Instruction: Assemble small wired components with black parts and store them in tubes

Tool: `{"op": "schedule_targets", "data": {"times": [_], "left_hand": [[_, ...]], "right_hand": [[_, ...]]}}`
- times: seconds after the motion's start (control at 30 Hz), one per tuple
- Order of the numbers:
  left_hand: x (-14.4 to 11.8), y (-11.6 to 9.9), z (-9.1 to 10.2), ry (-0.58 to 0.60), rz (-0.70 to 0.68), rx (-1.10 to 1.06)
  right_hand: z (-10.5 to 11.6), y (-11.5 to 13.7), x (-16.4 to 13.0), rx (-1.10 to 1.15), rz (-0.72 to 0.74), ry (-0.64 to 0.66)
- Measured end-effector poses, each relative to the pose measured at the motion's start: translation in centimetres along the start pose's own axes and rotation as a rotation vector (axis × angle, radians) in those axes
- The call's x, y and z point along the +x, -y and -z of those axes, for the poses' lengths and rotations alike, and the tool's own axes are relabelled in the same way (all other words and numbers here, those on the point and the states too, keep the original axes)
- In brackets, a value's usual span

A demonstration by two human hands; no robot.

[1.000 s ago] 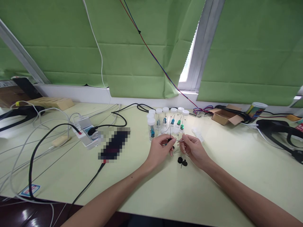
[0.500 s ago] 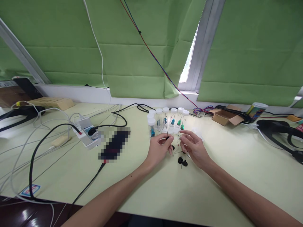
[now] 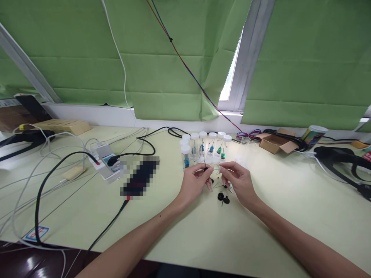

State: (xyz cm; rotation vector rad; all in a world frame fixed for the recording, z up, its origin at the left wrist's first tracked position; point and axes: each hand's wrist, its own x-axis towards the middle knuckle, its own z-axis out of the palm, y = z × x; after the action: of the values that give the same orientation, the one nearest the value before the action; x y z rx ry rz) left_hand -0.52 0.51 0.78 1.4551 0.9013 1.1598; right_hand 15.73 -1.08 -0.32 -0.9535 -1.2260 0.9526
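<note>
My left hand (image 3: 194, 180) is closed in a pinch on a small black round part with a thin dark rod (image 3: 204, 156) standing up from it. Close on its right, my right hand (image 3: 238, 183) pinches the end of a thin pale rod (image 3: 216, 168) that spans the gap between my fingertips. Whether this rod touches the black part I cannot tell. Below the hands lie black round pieces (image 3: 220, 196), some with thin metal stems. Just beyond stand several clear vials (image 3: 185, 158) with white lids, holding blue or green parts with thin stems.
A pixelated dark object (image 3: 140, 177) with a cable lies left of my hands, beside a white power strip (image 3: 107, 164) and tangled cords. An open cardboard box (image 3: 275, 143), a printed can (image 3: 314, 135) and a black frame-like object (image 3: 333, 162) are at the right.
My right hand's fingers have drawn together around the thin rod, slightly nearer my left hand. The left hand stays nearly still.
</note>
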Motion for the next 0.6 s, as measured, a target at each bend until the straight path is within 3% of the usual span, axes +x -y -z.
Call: {"op": "schedule_targets", "data": {"times": [0.6], "left_hand": [[0.07, 0.24, -0.16, -0.035, -0.025, 0.042]], "right_hand": [[0.14, -0.19, -0.05, 0.039, -0.116, 0.039]]}}
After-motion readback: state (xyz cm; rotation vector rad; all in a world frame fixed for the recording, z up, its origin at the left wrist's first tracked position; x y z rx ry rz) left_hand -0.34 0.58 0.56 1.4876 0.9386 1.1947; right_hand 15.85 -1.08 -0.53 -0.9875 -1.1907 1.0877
